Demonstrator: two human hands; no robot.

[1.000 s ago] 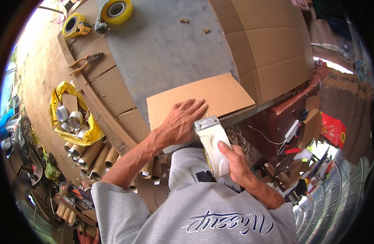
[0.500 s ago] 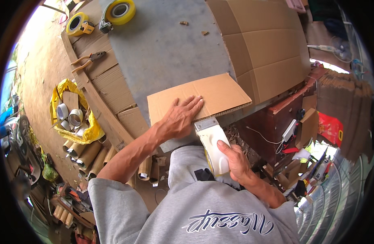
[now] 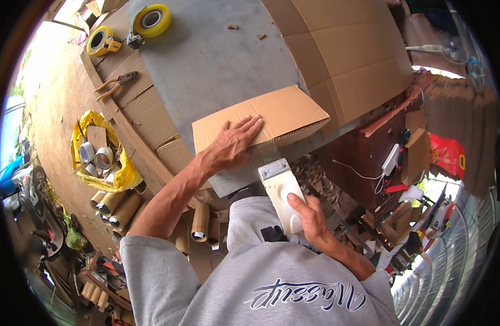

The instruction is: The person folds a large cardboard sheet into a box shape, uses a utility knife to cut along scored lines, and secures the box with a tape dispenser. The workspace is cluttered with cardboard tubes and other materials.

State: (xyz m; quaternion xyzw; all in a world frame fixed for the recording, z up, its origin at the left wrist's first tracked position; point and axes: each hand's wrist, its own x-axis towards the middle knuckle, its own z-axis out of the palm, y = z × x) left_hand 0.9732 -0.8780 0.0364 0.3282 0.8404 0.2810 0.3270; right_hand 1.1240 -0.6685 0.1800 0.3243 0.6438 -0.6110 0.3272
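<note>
Head view: we look down on a grey counter (image 3: pixel 206 70) with our two hands at its near edge.
Left hand: our left hand (image 3: pixel 231 144) lies flat, fingers spread, pressing on the cardboard sheet (image 3: pixel 277 111); it grips nothing.
Right hand: our right hand (image 3: pixel 309 217) is closed around the white hand tool (image 3: pixel 282 193), thumb on its top face.
Cardboard sheet: it rests on the counter, its near edge sticking out past the counter's edge.
White hand tool: its metal-plated front end points at the sheet's near edge, just beside it; we cannot tell whether they touch.
Large cardboard: big folded panels (image 3: pixel 342 54) lie on the counter beyond the sheet, to the right.
Tape: two yellow rolls (image 3: pixel 152 19) sit at the far left corner.
Pliers: a pair (image 3: pixel 116 84) lies on cardboard strips left of the counter.
Yellow bag: it (image 3: pixel 119 176) holds tape rolls, with cardboard tubes (image 3: pixel 122 206) just below.
</note>
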